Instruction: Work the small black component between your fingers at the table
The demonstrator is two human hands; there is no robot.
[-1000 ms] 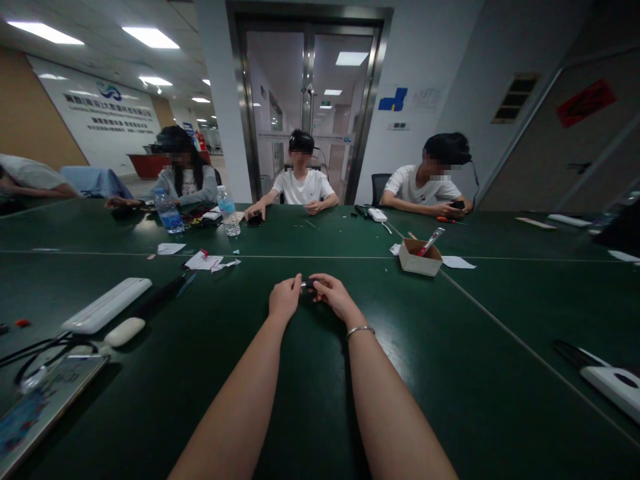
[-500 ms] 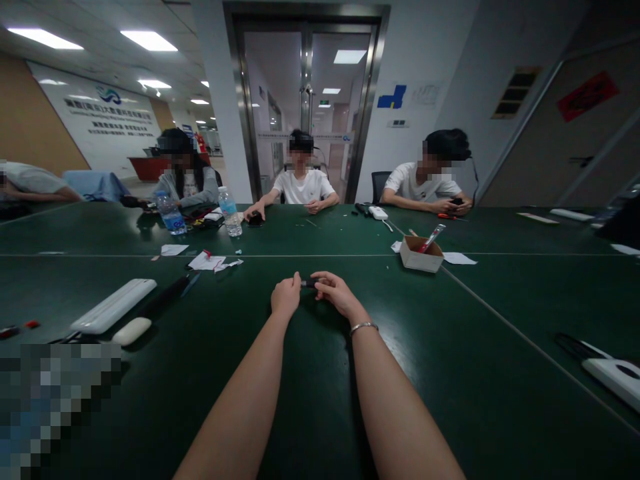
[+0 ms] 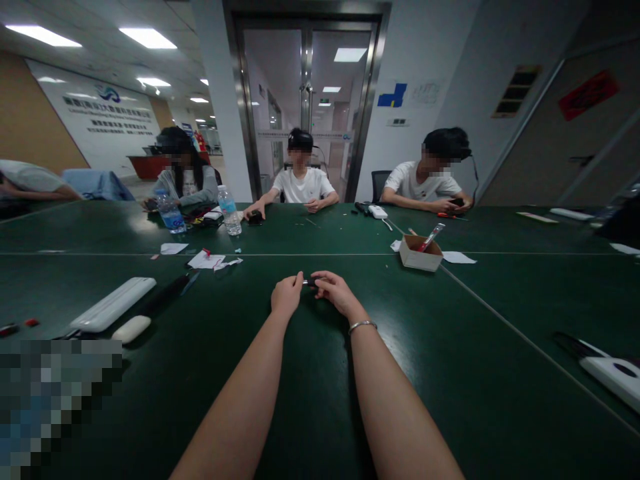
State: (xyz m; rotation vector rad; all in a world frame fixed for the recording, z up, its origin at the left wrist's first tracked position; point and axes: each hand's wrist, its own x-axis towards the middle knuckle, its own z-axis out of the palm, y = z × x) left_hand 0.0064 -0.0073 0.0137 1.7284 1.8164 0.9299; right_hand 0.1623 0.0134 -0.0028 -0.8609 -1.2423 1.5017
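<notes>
Above the green table [image 3: 320, 373], my two hands meet around a small dark object with a shiny metal-looking end [image 3: 311, 282]; its exact kind is too small to tell. My left hand [image 3: 287, 295] is closed, thumb and fingers pinching the metal-looking end. From the other side my right hand [image 3: 336, 292] grips the dark part between thumb and fingertips, with its other fingers curled. A silver bracelet [image 3: 363, 326] circles my right wrist. Fingers cover much of the small object.
Left of my hands lie a white power strip [image 3: 115, 305], a white computer mouse [image 3: 132, 330] and paper scraps [image 3: 207, 260]. Ahead stand two water bottles [image 3: 229, 211] and a small cardboard box [image 3: 421, 253] holding a red-handled tool. Several people sit across the table.
A little more of the bright metal-looking end shows between my fingertips. My hands otherwise stay almost in place, and the camera view has shifted very slightly.
</notes>
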